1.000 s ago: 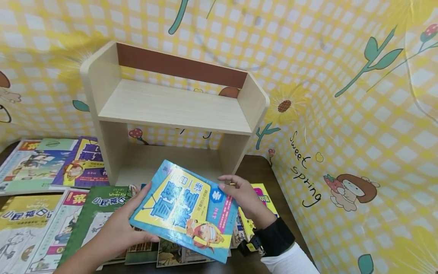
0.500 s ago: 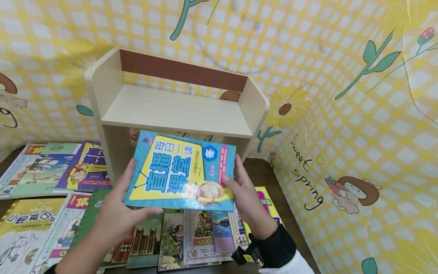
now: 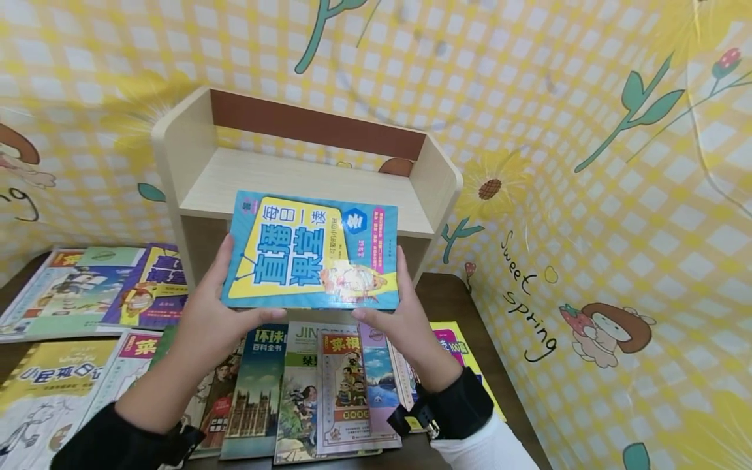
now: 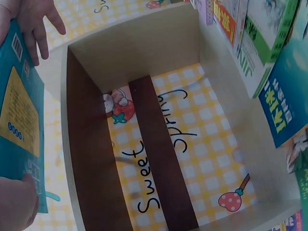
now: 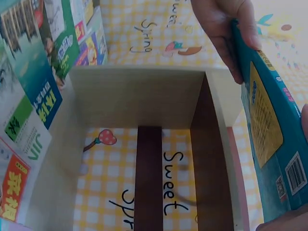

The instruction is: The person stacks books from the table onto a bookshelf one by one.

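Blue book [image 3: 311, 251]: being held, probably needing even support from both ends
Left hand [image 3: 214, 307]: gripping left end
Right hand [image 3: 405, 313]: gripping right end
Upper shelf [image 3: 294, 173]: showing just beyond, probably needing clearance

Black wristbands [image 3: 467, 405], small buckle [image 3: 433, 428] — white right sleeve [image 3: 487, 449].

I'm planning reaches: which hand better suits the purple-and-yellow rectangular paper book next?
Likely the left hand: it's nearer the purple book than the right hand, though both grip the blue rectangular paperback.
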`<state>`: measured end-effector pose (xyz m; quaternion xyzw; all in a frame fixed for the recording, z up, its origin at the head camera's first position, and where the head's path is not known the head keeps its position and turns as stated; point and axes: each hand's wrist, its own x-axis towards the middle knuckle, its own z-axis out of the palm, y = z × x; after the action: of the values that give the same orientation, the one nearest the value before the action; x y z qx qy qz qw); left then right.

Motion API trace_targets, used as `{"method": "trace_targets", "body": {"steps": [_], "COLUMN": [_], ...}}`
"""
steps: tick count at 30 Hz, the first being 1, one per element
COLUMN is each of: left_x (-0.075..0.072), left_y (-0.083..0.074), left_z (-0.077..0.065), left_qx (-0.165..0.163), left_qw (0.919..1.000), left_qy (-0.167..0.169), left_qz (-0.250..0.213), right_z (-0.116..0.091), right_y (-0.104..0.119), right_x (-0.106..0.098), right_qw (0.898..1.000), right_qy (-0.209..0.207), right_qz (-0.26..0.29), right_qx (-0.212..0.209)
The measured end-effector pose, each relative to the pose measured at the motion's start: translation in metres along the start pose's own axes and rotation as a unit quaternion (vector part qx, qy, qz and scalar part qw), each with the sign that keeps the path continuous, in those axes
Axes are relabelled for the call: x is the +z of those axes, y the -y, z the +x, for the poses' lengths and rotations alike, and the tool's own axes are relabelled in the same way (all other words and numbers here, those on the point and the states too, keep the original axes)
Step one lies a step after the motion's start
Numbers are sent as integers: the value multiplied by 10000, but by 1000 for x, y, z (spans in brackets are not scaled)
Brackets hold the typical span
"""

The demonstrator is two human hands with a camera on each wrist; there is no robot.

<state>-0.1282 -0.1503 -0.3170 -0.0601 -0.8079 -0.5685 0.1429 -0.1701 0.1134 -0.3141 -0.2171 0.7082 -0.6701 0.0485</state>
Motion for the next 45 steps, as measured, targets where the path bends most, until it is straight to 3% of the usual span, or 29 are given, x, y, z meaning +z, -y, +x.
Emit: {"method": "trace_targets", "body": {"steps": [12, 16, 20, 23, 26, 34, 40, 45], "left_x": [-5, -5, -4, -3, -5, -9, -2, -3], "left_y": [-3, -7, -11, -14, -18, -40, -50, -51], "left_z": [43, 50, 54, 57, 61, 86, 108, 120], "left_qx": [-493, -424, -262, -228, -118, -304, -441, -378], "left_qw": [9980, 9973, 9966, 9947, 9919, 9777, 9656, 9502], "left_qy": [360, 391, 105, -91, -76, 462, 802, 1143], "left_qz": [160, 447, 780, 997, 1264, 2027, 2433, 2876], "right_z": [34, 39, 45, 51, 58, 72, 88, 101], "right_y": [3, 3, 3, 4, 8, 27, 34, 39], "right_x": [-1, 1, 3, 4, 4, -14, -26, -27], "right_qw": [9955, 9899, 9828, 9732, 9607, 9218, 9021, 8669], "right_qy": [-626, -993, -1290, -1444, -1488, -1001, -592, -246], "right_qz": [-649, -863, -1218, -1686, -2228, -3643, -4192, -4897], "right_qx": [285, 524, 520, 596, 724, 874, 835, 900]}}
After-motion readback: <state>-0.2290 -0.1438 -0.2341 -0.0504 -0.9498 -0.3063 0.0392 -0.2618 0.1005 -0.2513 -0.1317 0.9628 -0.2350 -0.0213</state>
